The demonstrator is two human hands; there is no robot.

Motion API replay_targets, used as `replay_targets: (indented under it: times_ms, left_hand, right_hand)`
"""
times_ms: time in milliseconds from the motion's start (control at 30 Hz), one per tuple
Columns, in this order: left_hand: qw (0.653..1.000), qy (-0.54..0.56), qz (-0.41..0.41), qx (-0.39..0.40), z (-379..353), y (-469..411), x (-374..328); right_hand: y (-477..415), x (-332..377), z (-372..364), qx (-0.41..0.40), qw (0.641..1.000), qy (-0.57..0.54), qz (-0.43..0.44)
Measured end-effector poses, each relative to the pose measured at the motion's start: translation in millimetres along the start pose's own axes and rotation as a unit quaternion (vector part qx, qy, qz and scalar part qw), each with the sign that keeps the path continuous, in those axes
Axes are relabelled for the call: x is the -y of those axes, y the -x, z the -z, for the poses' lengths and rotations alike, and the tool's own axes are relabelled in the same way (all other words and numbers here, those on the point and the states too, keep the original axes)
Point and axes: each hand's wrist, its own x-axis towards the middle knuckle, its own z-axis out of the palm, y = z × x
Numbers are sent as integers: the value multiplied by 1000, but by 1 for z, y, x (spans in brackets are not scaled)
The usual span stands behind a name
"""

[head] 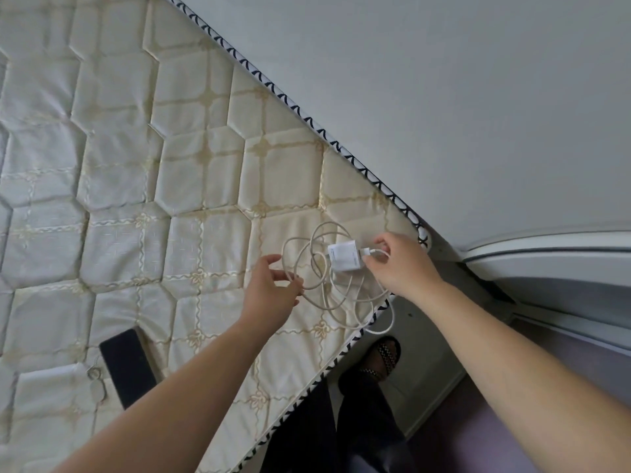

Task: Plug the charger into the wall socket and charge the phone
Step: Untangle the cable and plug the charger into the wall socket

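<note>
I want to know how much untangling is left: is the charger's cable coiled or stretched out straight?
Coiled: the white cable lies in loose overlapping loops on the quilted mattress beside the white charger block.

Both bare arms reach forward, left hand (273,288) loosely open with fingers spread, right hand (399,264) pinched closed.

Head view, steeply down, perhaps tilted.
</note>
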Motion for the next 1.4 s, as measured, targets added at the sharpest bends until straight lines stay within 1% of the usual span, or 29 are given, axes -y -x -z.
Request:
replay_targets:
  times_ms: [100, 200, 267, 333, 467, 600, 700, 867, 967, 1033, 1133, 1200, 1267, 1333, 1400]
  left_hand:
    - [1000, -15, -6, 1, -1, -2, 2]
    - [1000, -21, -9, 0, 1, -2, 1]
    - [1000, -19, -10, -1, 4, 0, 0]
    - [1000, -21, -20, 0, 7, 3, -3]
    - [999, -13, -42, 8, 15, 13, -16]
    - [998, -24, -60, 7, 19, 29, -38]
    - [995, -30, -89, 23, 15, 48, -58]
    - [975, -102, -167, 103, -9, 90, -97]
    - [958, -132, -205, 150, -35, 115, -114]
    - [953, -132, -220, 161, -54, 129, -122]
    - [953, -124, -226, 161, -78, 142, -135]
    - [953, -119, -227, 164, -92, 147, -143]
    - [948, -135, -236, 166, -104, 150, -151]
    - [942, -146, -244, 178, -116, 154, -158]
    - [940, -138, -248, 190, -128, 158, -163]
  right_hand:
    - [-9, 12, -9, 7, 999, 25, 22]
    - [-9, 20, -16, 41, 999, 29, 7]
    - [-4, 23, -17, 47, 999, 21, -7]
    - [6, 23, -13, 30, 999, -17, -13]
    - [39, 15, 10, -50, 988, -146, -30]
    - [83, -2, 35, -127, 951, -276, -62]
    - [116, -13, 49, -180, 921, -336, -77]
    - [169, -25, 70, -254, 876, -398, -97]
    - [195, -33, 83, -316, 839, -431, -102]
    - [210, -43, 92, -356, 812, -449, -113]
    - [230, -72, 105, -417, 778, -441, -159]
    - [240, -95, 114, -456, 769, -409, -182]
    - [246, -112, 123, -468, 775, -380, -189]
    - [246, -124, 132, -471, 776, -377, -184]
    - [239, -132, 140, -479, 769, -387, -172]
